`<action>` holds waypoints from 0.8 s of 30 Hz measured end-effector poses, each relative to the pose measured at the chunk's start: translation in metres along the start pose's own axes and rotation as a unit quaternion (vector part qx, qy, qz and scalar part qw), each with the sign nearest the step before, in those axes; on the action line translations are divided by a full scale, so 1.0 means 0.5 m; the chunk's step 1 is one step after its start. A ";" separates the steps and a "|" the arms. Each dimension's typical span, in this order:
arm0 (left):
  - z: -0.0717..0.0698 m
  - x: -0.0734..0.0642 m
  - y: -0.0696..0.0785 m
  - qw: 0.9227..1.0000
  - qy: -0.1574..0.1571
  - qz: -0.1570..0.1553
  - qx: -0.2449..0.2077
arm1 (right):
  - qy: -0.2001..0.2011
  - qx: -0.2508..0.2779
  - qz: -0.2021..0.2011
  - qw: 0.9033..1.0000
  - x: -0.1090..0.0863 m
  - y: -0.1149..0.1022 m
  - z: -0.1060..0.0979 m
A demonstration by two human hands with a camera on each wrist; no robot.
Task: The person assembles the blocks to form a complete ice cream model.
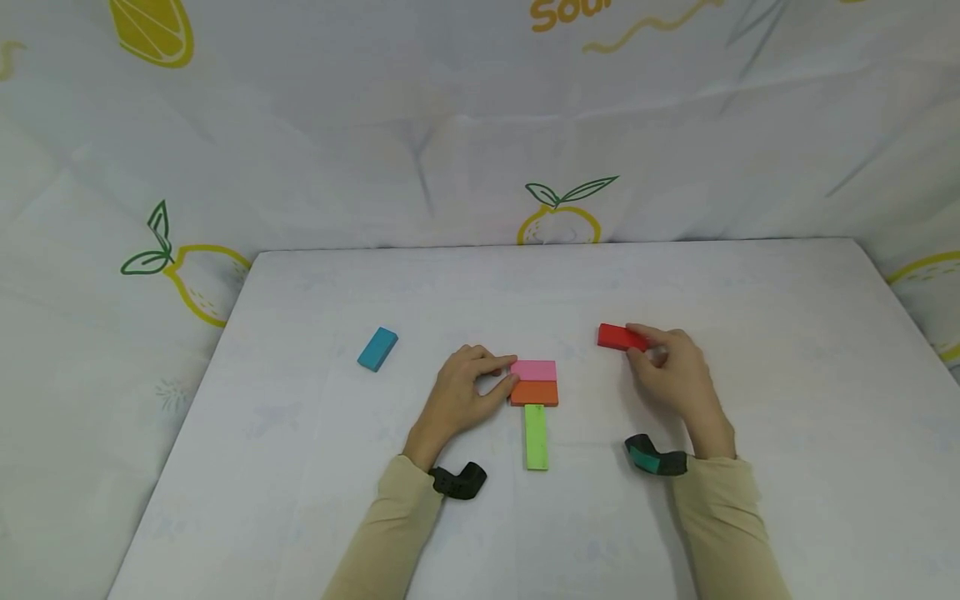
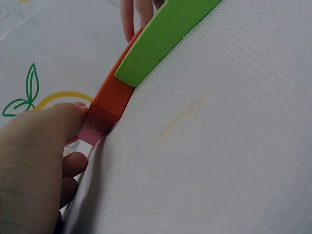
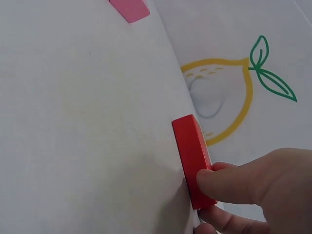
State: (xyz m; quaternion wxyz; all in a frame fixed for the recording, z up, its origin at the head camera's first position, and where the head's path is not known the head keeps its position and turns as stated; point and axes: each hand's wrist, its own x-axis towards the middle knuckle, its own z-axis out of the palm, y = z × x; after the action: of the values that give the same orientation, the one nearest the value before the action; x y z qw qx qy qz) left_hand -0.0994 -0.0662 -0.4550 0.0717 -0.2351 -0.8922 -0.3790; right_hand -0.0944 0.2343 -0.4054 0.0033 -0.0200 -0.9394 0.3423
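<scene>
One word could be read in the head view. It was "Sour" (image 1: 568, 10), in fat orange letters on the white cloth (image 1: 337, 142) behind the table (image 1: 765, 333). The word sat right at the top edge, a little to the right of the middle, and it tipped up toward the right. The edge cut into it, so the last letter, the "r", showed only in part.
</scene>
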 end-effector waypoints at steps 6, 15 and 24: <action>0.000 0.000 0.000 1.000 0.001 0.001 0.000 | -0.021 0.005 0.001 1.000 0.003 -0.018 0.008; -0.002 0.000 0.001 1.000 -0.001 0.001 -0.002 | -0.047 0.011 0.009 0.999 0.006 -0.040 0.026; -0.002 0.001 0.001 1.000 -0.001 -0.001 -0.002 | -0.060 0.006 -0.001 0.998 0.003 -0.058 0.046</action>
State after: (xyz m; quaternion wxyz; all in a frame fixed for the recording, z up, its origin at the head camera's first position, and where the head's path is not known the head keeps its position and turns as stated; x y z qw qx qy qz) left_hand -0.0995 -0.0664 -0.4540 0.0704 -0.2349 -0.8918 -0.3803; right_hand -0.0972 0.1972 -0.4043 -0.0527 0.0017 -0.9358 0.3487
